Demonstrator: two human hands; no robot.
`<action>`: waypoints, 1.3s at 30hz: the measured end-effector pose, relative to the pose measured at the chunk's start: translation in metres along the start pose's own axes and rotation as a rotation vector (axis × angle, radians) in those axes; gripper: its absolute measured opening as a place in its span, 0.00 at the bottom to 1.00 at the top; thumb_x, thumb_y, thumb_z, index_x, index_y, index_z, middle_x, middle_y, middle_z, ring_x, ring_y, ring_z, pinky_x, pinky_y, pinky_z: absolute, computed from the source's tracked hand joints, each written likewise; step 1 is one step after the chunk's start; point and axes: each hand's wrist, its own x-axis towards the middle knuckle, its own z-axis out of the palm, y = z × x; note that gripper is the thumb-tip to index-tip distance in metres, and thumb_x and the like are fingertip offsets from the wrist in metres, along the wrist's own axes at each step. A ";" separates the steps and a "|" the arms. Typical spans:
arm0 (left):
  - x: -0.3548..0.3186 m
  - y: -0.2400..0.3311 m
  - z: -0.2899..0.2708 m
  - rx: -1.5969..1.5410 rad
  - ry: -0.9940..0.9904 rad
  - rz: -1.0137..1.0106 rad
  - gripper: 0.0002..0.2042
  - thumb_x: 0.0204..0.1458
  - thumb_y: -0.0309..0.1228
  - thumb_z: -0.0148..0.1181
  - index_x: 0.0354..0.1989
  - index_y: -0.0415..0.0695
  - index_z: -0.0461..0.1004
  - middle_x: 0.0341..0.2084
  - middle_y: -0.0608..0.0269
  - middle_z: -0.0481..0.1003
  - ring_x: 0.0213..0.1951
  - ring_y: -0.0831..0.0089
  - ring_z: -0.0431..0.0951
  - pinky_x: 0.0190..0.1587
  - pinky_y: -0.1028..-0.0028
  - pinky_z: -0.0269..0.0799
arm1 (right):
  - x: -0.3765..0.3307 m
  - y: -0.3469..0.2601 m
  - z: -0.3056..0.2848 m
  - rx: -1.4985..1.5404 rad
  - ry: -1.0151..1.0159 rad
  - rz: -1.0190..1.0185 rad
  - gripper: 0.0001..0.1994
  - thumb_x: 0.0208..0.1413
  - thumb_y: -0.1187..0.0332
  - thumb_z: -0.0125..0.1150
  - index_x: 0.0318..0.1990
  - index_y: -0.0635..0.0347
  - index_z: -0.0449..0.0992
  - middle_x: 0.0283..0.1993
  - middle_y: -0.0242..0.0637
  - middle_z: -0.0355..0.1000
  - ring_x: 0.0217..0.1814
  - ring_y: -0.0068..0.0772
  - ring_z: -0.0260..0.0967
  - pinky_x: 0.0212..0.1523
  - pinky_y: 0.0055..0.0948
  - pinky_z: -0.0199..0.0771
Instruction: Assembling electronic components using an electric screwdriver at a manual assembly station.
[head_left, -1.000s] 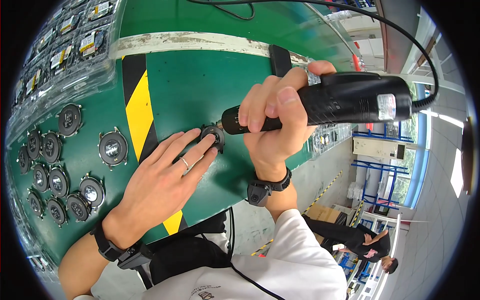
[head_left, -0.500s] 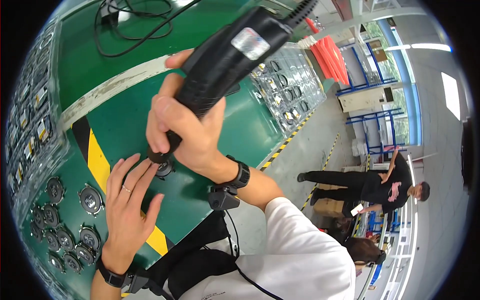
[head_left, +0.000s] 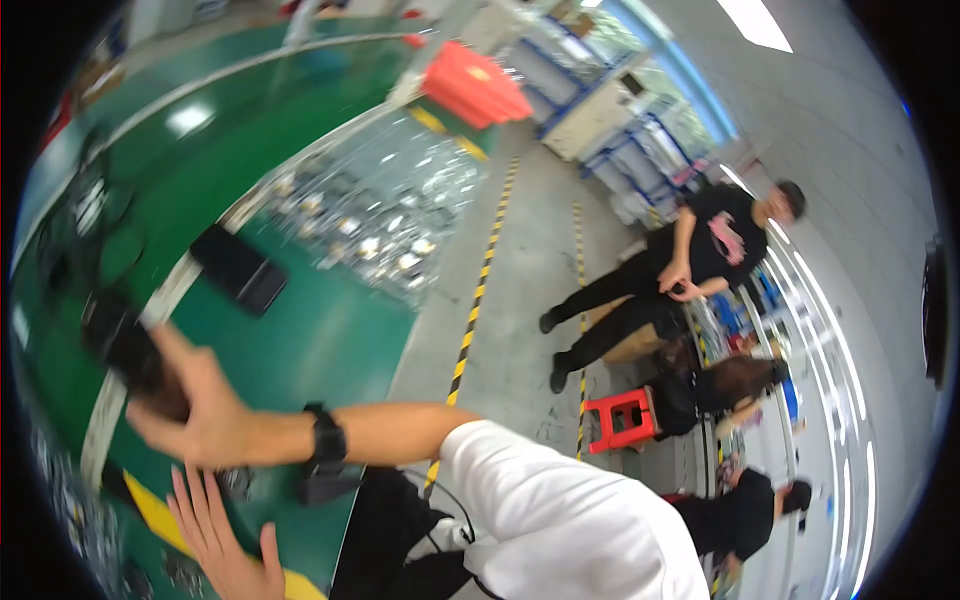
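Note:
My right hand is wrapped round a black corded power tool, blurred by motion, above the pale strip across the green table. The tool's exact kind is unclear. Below that wrist a small round metal-and-black part rests on the tabletop, partly hidden. My left hand lies close by with fingers stretched out over the yellow-black tape, holding nothing that I can see. More round parts show beside it at the lower edge.
A black phone lies on the table. Beyond it are clear trays of small parts and red bins. A dark cable coils at far left. People stand and sit rightward, near a red stool.
The view has swung up and right, showing more of the room and the phone. My right hand has drawn the tool away from the round part. My left hand stays near that part.

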 end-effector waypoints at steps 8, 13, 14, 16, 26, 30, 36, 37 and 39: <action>-0.006 0.002 0.001 0.045 0.068 0.241 0.26 0.71 0.47 0.45 0.68 0.40 0.68 0.67 0.45 0.66 0.65 0.44 0.67 0.65 0.41 0.62 | -0.008 0.071 0.022 -0.124 -0.051 -0.256 0.42 0.52 0.67 0.66 0.73 0.70 0.52 0.35 0.42 0.66 0.33 0.43 0.66 0.43 0.38 0.67; 0.002 0.016 -0.005 0.111 0.111 0.191 0.26 0.71 0.48 0.46 0.66 0.40 0.70 0.62 0.41 0.68 0.60 0.42 0.69 0.61 0.42 0.66 | 0.004 0.045 0.009 -0.015 -0.216 -0.315 0.43 0.60 0.52 0.71 0.75 0.49 0.51 0.43 0.34 0.77 0.32 0.30 0.72 0.31 0.32 0.70; 0.006 0.019 -0.007 0.111 0.127 0.229 0.26 0.71 0.48 0.46 0.65 0.40 0.70 0.60 0.41 0.68 0.58 0.43 0.70 0.60 0.42 0.67 | 0.006 0.050 0.011 -0.010 -0.210 -0.318 0.43 0.60 0.52 0.71 0.75 0.49 0.51 0.43 0.34 0.77 0.32 0.30 0.72 0.31 0.32 0.70; 0.008 0.020 -0.008 0.119 0.141 0.262 0.26 0.70 0.49 0.47 0.65 0.40 0.71 0.59 0.41 0.69 0.55 0.44 0.71 0.58 0.43 0.68 | 0.012 0.074 0.015 -0.069 -0.171 -0.379 0.45 0.60 0.60 0.65 0.77 0.61 0.43 0.35 0.38 0.70 0.28 0.35 0.70 0.32 0.32 0.72; 0.007 0.018 -0.013 0.037 0.077 0.190 0.25 0.69 0.46 0.50 0.64 0.37 0.69 0.65 0.37 0.65 0.64 0.38 0.67 0.65 0.43 0.65 | 0.006 0.103 0.024 0.363 -0.230 -0.024 0.45 0.73 0.42 0.42 0.79 0.64 0.28 0.20 0.31 0.62 0.11 0.20 0.62 0.17 0.20 0.68; 0.003 0.019 -0.014 0.013 0.056 0.200 0.25 0.69 0.45 0.51 0.64 0.37 0.69 0.66 0.38 0.64 0.66 0.37 0.66 0.66 0.44 0.65 | 0.002 0.094 0.021 0.332 -0.215 -0.030 0.47 0.71 0.38 0.42 0.79 0.64 0.28 0.18 0.31 0.60 0.10 0.21 0.61 0.16 0.20 0.66; -0.001 0.018 -0.005 0.025 0.002 0.154 0.26 0.69 0.46 0.52 0.66 0.37 0.68 0.69 0.40 0.62 0.69 0.37 0.62 0.67 0.44 0.63 | -0.008 0.104 0.019 0.359 -0.179 0.039 0.46 0.71 0.39 0.43 0.79 0.62 0.30 0.18 0.29 0.60 0.11 0.20 0.61 0.15 0.22 0.65; 0.005 0.017 -0.001 0.006 0.010 0.174 0.27 0.69 0.47 0.52 0.66 0.39 0.67 0.70 0.40 0.62 0.69 0.37 0.62 0.68 0.43 0.62 | -0.008 0.107 0.022 0.370 -0.196 0.028 0.45 0.71 0.40 0.43 0.80 0.60 0.30 0.18 0.29 0.60 0.11 0.20 0.61 0.14 0.22 0.65; 0.015 0.011 0.002 -0.012 0.018 0.173 0.28 0.68 0.49 0.52 0.68 0.41 0.67 0.70 0.41 0.62 0.69 0.38 0.62 0.69 0.43 0.59 | -0.013 0.101 0.028 0.448 -0.178 0.037 0.42 0.68 0.52 0.50 0.80 0.56 0.36 0.19 0.29 0.63 0.13 0.22 0.62 0.16 0.23 0.65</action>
